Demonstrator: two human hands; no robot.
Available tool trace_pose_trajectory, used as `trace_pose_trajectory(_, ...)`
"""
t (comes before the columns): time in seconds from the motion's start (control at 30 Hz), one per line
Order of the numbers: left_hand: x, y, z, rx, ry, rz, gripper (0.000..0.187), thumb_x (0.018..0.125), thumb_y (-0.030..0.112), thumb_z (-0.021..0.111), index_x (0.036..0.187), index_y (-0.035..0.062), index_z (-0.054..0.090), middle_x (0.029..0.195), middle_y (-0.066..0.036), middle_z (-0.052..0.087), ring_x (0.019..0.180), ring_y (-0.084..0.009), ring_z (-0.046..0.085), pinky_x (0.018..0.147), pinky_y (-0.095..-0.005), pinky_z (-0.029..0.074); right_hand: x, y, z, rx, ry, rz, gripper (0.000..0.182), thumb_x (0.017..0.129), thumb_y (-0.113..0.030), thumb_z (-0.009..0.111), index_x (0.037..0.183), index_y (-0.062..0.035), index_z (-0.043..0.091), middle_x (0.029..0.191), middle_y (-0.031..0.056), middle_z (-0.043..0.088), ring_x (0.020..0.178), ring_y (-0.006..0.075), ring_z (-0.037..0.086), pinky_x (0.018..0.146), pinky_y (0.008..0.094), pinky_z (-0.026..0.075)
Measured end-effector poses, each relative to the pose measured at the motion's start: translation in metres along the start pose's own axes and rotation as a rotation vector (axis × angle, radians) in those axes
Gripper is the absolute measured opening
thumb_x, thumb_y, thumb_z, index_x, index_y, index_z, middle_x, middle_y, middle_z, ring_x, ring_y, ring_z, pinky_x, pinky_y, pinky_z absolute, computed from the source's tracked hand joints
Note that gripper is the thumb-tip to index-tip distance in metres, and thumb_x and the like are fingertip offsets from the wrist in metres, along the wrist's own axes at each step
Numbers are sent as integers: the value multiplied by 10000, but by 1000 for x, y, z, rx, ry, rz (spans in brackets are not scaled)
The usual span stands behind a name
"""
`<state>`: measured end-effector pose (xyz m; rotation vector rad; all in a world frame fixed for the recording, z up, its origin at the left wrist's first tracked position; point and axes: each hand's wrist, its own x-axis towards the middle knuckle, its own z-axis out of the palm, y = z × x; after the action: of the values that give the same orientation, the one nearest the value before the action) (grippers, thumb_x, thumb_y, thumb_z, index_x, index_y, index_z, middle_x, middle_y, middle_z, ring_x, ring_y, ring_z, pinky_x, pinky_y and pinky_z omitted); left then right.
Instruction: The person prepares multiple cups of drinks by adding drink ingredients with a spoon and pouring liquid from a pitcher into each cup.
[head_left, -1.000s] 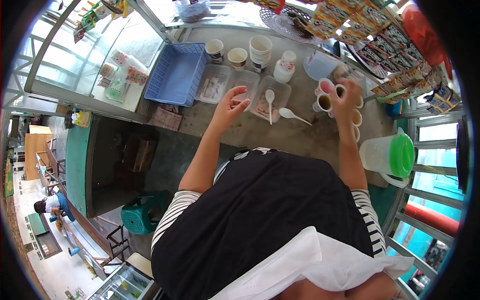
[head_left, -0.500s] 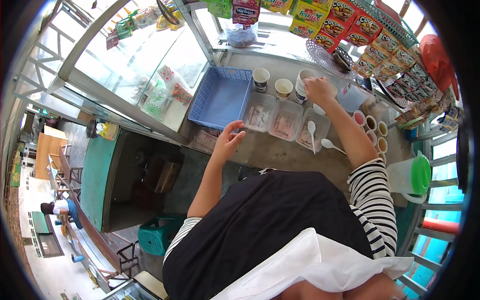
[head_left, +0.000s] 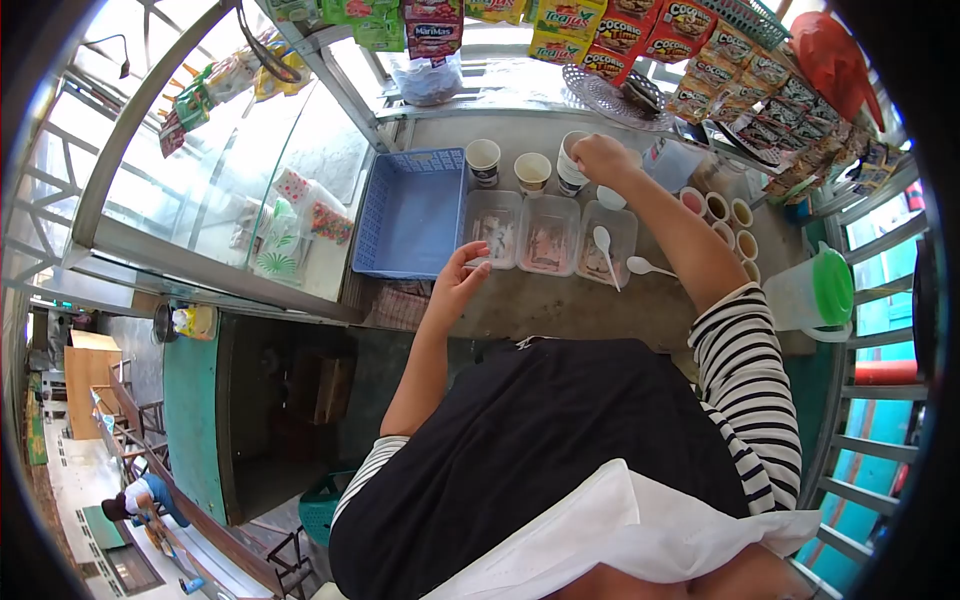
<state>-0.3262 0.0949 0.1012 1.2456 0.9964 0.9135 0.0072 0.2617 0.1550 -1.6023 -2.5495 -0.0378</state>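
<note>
My right hand (head_left: 601, 158) is at the far side of the counter, its fingers closed on the rim of a paper cup (head_left: 571, 180) that looks stacked with others. Two more paper cups, one at the left (head_left: 483, 165) and one in the middle (head_left: 532, 175), stand upright beside it. My left hand (head_left: 463, 277) hovers near the counter's front edge with fingers apart, holding nothing. Just beyond it are three clear plastic tubs: left (head_left: 492, 228), middle (head_left: 548, 235) and right (head_left: 607, 240). A white spoon (head_left: 604, 245) rests on the right tub; another spoon (head_left: 646, 266) lies beside it.
A blue basket (head_left: 412, 225) sits at the left beside a glass case (head_left: 320, 160). Several small filled cups (head_left: 717, 208) and a green-lidded pitcher (head_left: 808, 290) stand at the right. Drink sachets (head_left: 620, 35) hang overhead. A person (head_left: 150, 500) is far off at lower left.
The whole view has shifted, so the counter things appear further left. My right hand stays at the paper cup, and my left hand keeps its open pose.
</note>
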Motion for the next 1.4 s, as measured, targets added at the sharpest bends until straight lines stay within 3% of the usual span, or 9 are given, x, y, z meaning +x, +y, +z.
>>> trace_pose_trajectory(0.13,9,-13,5,-22,-86,0,510,944,245,637,1373,39,453,1292,-45,555,1012,-89,548,883,-245,436,-6,-5,-10,94,-31,69,176,745,-162,588,825,-88,725,824,155,688,783,335,667,731,442,531)
trace_pose_trajectory(0.4,20,-25,23,-33,-148,-36,481,947,222,630,1353,19,470,1275,-52,564,920,-84,567,827,-247,463,-13,-2,-14,183,-71,114,196,742,-191,620,862,-89,738,843,155,693,782,327,671,727,426,532)
trace_pose_trajectory(0.5,29,-22,28,-34,-166,-38,474,948,219,627,1350,21,473,1268,-47,566,920,-79,566,827,-243,458,-13,-1,-18,199,-56,104,143,749,-189,592,746,-102,706,770,146,674,763,336,662,695,448,521)
trace_pose_trajectory(0.6,34,-19,32,-34,-162,-34,462,950,220,626,1342,25,481,1256,-37,567,915,-75,564,826,-238,452,-12,-2,-18,136,-105,98,182,751,-188,624,857,-87,733,828,152,689,774,325,670,712,432,530)
trace_pose_trajectory(0.8,35,-17,37,-24,-168,-27,432,953,225,622,1322,33,502,1230,-22,568,907,-70,555,819,-233,444,-21,-12,-20,58,6,72,168,761,-171,617,867,-89,718,835,131,682,786,322,664,712,439,524)
trace_pose_trajectory(0.87,37,-21,37,-19,-175,-33,427,954,226,621,1317,33,506,1226,-21,569,905,-69,552,816,-232,443,-25,-14,-25,179,282,53,157,768,-149,646,896,-84,712,882,122,683,801,297,671,723,412,526)
trace_pose_trajectory(1.1,53,-15,45,-9,-210,-58,432,951,235,627,1313,30,508,1218,-21,570,903,-69,549,812,-233,446,-76,-39,-107,690,442,146,144,818,-143,711,931,-52,710,837,66,666,755,169,631,716,287,499)
trace_pose_trajectory(1.17,60,-9,50,10,-237,-54,436,950,239,630,1312,29,508,1216,-23,570,904,-68,548,812,-234,447,-97,-44,-134,1161,269,60,138,852,-143,686,936,-40,723,864,68,677,774,150,625,725,278,494)
trace_pose_trajectory(1.4,86,-17,62,-8,-347,-36,399,960,212,620,1302,37,513,1198,-6,573,881,-44,520,784,-205,431,-147,-131,-250,1496,8,-794,262,767,-238,806,942,-54,745,782,2,641,641,120,567,874,341,362)
